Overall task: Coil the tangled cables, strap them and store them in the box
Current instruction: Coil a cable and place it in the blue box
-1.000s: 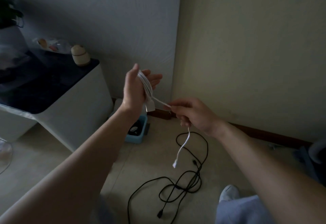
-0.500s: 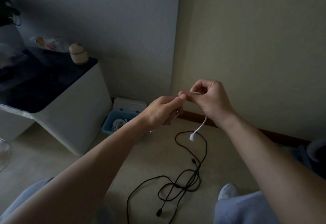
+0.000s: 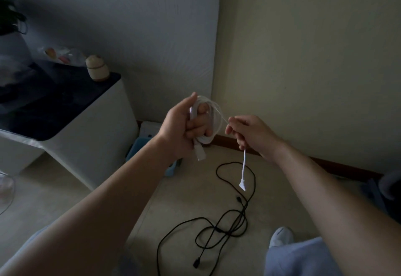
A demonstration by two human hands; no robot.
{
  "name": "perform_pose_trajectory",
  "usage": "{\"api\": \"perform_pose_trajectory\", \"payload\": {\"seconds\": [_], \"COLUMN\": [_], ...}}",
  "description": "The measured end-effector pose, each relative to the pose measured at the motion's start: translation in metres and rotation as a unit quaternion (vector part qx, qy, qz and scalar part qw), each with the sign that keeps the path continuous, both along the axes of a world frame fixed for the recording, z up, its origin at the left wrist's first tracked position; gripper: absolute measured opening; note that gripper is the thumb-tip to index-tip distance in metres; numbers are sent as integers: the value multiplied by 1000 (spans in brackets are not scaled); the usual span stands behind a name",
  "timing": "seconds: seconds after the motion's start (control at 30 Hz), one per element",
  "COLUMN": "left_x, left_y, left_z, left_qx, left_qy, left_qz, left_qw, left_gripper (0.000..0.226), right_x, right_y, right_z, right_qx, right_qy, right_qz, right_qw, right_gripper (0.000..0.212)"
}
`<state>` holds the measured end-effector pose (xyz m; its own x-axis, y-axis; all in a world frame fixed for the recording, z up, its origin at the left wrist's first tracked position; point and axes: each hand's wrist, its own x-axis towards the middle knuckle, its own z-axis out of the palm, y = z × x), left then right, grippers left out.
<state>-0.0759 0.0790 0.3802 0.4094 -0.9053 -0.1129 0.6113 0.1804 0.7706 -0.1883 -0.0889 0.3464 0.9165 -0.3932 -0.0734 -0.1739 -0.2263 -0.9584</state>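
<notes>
Coiling the white cable (image 3: pixel 205 139): left hand (image 3: pixel 182 128) grips the loops, right hand (image 3: pixel 253 134) pinches the loose tail, plug dangling. Next, probably wrap the tail and strap. Black cable (image 3: pixel 230 221) lies tangled on the floor (image 3: pixel 186 191); box (image 3: pixel 137 147) sits behind the left arm.

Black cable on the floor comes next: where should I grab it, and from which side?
Take the black cable just behind its near plug, pinching from straight above: that end lies flat on the floor, clear of the tangled loops.
</notes>
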Motion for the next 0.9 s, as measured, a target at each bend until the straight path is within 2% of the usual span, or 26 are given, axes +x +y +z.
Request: {"api": "perform_pose_trajectory", "payload": {"seconds": [0.13, 0.27, 0.4, 0.5, 0.63, 0.73, 0.77, 0.87, 0.9], "left_x": [9, 15, 19, 21, 15, 2, -1, -4, -6], "left_y": [8, 11, 8, 5, -5, -9, -9, -7, -7], "left_z": [1, 1, -1, -3, -7, -18, -24, -35, -35], "left_qx": [-67, -90, -97, -66, 36, 89, 112, 163, 171], "left_qy": [66, 118, 90, 27, -137, -245, -276, -396, -429], "left_qz": [45, 96, 146, 195, 246, 210, 188, 89, 61], "left_qw": [995, 984, 980, 978, 959, 942, 936, 899, 885], "left_gripper": [36, 47, 67, 67, 62, 44, 45, 75, 78], "right_x": [-2, 0, -2, -3, 0, 1, 0, -5, -6], "right_y": [0, 6, 12, 15, 21, 26, 26, 22, 19], "right_z": [-4, -8, -9, -8, 3, 13, 16, 22, 23], "right_qx": [-7, -1, -5, 0, 2, -42, -55, -80, -83], "right_qy": [71, 100, 149, 150, 96, 18, -8, -58, -71], "right_qz": [23, 33, 86, 115, 117, 83, 70, 45, 34], "right_qw": [997, 994, 985, 982, 988, 996, 996, 994, 993], "right_gripper": [25, 19, 22, 26, 24, 19, 19, 18, 17]}}
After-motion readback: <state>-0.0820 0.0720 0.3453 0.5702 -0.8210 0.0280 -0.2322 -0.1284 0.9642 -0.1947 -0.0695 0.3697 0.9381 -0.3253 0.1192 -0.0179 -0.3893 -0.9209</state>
